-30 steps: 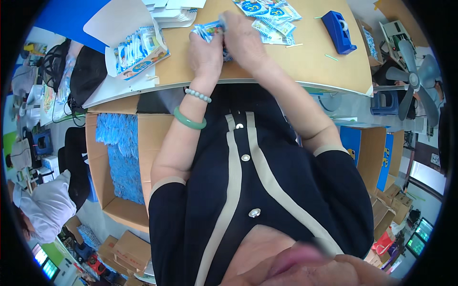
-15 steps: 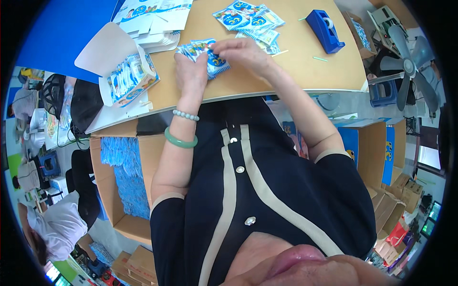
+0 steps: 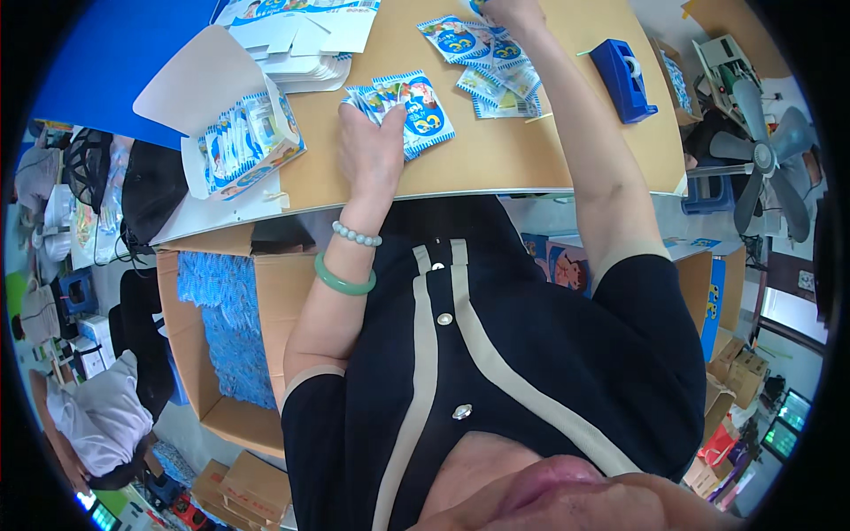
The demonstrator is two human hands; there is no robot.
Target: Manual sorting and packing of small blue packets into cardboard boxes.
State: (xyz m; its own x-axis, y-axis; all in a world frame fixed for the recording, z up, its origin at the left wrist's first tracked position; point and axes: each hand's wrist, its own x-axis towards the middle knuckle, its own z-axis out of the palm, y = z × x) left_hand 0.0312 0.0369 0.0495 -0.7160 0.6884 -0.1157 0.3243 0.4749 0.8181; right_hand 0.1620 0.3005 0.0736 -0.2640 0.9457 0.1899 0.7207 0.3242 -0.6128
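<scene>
Near the table's front edge, my left hand (image 3: 374, 155) is closed on a small bunch of blue-and-white printed packets (image 3: 423, 119), thumb on top and the packets fanned out to the right. At the upper edge of the view, my right hand (image 3: 516, 12) is over the far side of a loose pile of similar packets (image 3: 503, 75). Its fingers look curled onto a packet (image 3: 476, 6) there, partly cut off by the picture's edge. Left of my left hand an open white carton (image 3: 197, 75) holds a row of upright packets (image 3: 239, 140).
Flat folded cartons (image 3: 305, 66) are stacked at the back left, beside a blue panel (image 3: 115, 62). A blue tape dispenser (image 3: 620, 81) stands at the right. Below the table's left side is a cardboard box (image 3: 221, 420) with blue packets. A grey fan (image 3: 763, 157) stands beyond the right edge.
My right hand has left the packets in my left hand and reached up and right to the loose pile. My left hand still grips its bunch. The whole view has shifted slightly.
</scene>
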